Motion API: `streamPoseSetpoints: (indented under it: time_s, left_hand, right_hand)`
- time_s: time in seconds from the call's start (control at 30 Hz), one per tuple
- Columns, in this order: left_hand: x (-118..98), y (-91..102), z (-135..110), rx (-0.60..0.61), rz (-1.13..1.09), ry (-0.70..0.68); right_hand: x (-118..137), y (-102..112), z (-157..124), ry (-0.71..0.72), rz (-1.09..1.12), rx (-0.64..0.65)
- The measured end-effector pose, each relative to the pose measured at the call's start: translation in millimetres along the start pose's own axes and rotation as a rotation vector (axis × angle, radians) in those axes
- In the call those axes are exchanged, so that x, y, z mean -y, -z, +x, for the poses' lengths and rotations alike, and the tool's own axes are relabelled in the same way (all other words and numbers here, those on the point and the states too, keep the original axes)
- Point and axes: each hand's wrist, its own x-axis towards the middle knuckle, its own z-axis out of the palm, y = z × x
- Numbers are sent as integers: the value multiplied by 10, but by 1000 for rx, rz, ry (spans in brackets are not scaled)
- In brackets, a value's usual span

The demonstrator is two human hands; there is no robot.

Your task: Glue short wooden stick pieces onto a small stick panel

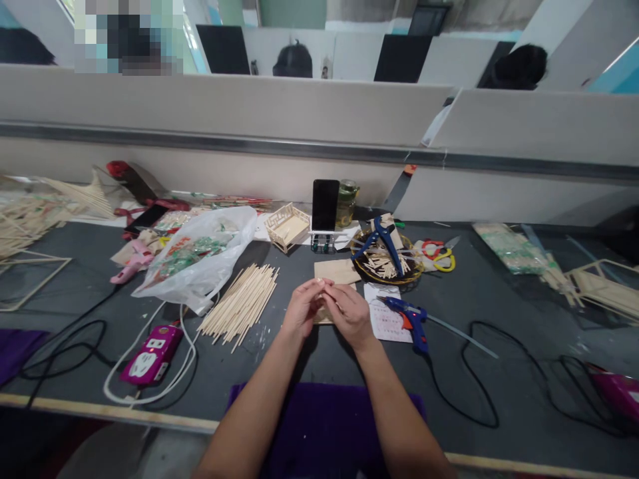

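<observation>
My left hand point(303, 307) and my right hand point(352, 313) meet over the middle of the dark table, fingertips pinched together. Whatever lies between the fingers is too small and covered to make out. Beneath them a flat wooden piece point(324, 317) shows in part, and a thin wooden board point(335, 270) lies just beyond. To the left of my left hand is a spread of thin wooden sticks point(242, 303). On the right, a blue hot glue gun point(412, 320) with a glue stick in its back rests partly on a printed paper sheet point(389, 327).
A round basket point(387, 263) holds short sticks and blue clippers point(384, 243). Scissors point(442, 256) lie beside it. A phone point(325, 205) on a stand, a small wooden frame model point(288, 227), a plastic bag point(200, 249) and a purple power strip point(152, 354) with cables surround the workspace.
</observation>
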Motion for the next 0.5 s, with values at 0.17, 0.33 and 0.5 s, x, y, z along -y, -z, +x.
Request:
streamPoseSetpoints:
  time_s: [0.17,0.33,0.5]
  left_hand:
    - [31,9,19,-5,156,-198]
    - [109,13,-14,45,367,-290]
    - [237,85,-213,103,364,-239]
  right_hand:
    - [-4,8,35,-221,119,-98]
    - [-69,37,77,-417,315,-105]
    - [-34,82,35,-437,424,63]
